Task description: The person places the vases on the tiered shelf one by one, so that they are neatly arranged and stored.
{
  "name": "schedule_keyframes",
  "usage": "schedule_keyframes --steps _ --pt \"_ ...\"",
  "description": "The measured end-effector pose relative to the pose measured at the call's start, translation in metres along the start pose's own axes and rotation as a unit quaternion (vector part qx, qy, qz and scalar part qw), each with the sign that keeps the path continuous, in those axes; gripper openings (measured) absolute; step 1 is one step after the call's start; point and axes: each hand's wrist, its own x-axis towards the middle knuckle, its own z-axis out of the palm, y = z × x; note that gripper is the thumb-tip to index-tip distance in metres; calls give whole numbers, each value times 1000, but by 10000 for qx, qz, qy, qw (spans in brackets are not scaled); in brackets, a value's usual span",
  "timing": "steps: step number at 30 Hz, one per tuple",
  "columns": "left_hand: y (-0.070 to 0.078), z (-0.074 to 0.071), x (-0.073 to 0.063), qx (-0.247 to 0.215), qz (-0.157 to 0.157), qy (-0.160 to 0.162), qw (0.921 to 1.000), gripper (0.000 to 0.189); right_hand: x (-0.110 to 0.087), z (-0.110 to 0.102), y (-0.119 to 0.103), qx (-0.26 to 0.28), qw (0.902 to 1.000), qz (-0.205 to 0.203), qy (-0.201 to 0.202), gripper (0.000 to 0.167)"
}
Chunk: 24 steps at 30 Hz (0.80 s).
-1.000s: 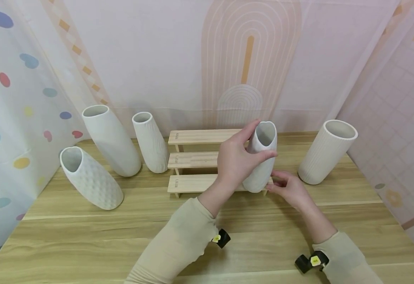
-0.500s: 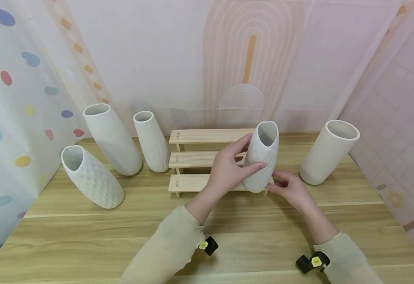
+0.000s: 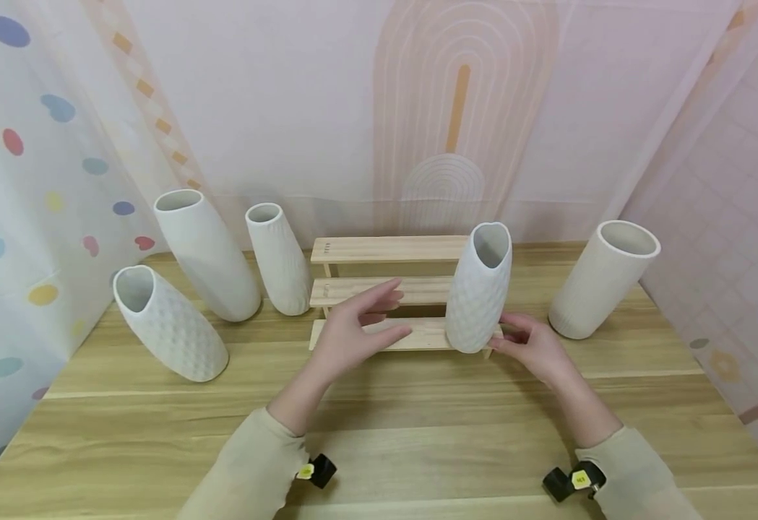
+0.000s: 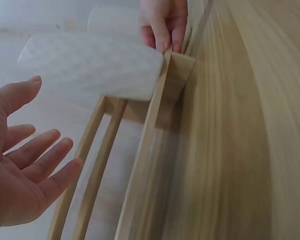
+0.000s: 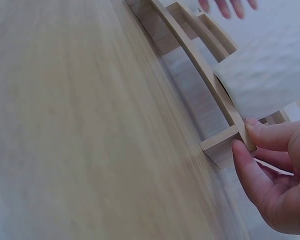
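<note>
A white vase with a dimpled surface (image 3: 478, 300) stands on the right end of the lowest step of a three-step wooden rack (image 3: 385, 249). My left hand (image 3: 352, 334) is off the vase, fingers spread and holding nothing, over the left part of the rack in the head view. In the left wrist view, the left palm (image 4: 20, 185) faces the vase with a gap between them. My right hand (image 3: 535, 350) pinches the right end of the lowest step; the right wrist view shows its thumb (image 5: 270, 136) on top and a finger beneath the board.
On the table's left stand a dimpled vase (image 3: 170, 328), a tall smooth vase (image 3: 206, 260) and a narrow textured vase (image 3: 279, 263). A ribbed cylindrical vase (image 3: 600, 282) stands to the right. Patterned curtains (image 3: 274, 108) hang behind and at both sides.
My left hand has let go of the dimpled vase and moved left and towards me. The vase stays on the lowest step, and my right hand keeps its place at the rack's end.
</note>
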Motion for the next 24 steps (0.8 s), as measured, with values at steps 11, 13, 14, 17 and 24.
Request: schedule_keyframes --steps 11,13,14,17,24 --pt "-21 -54 -43 -116 -67 273 9995 60 -5 -5 -2 42 9998 182 -84 53" --pt "-23 -63 -51 -63 -62 314 9995 59 -6 -6 -2 86 9998 188 -84 55" --pt "-24 -67 -55 -39 -55 335 9994 58 -6 -7 -2 99 9997 196 -76 55" --pt "-26 -78 -66 66 -2 401 9992 57 -7 -9 -1 187 9996 202 -75 56" --pt "-24 -102 -86 47 494 595 9970 61 -7 -12 3 750 9966 249 -236 56"
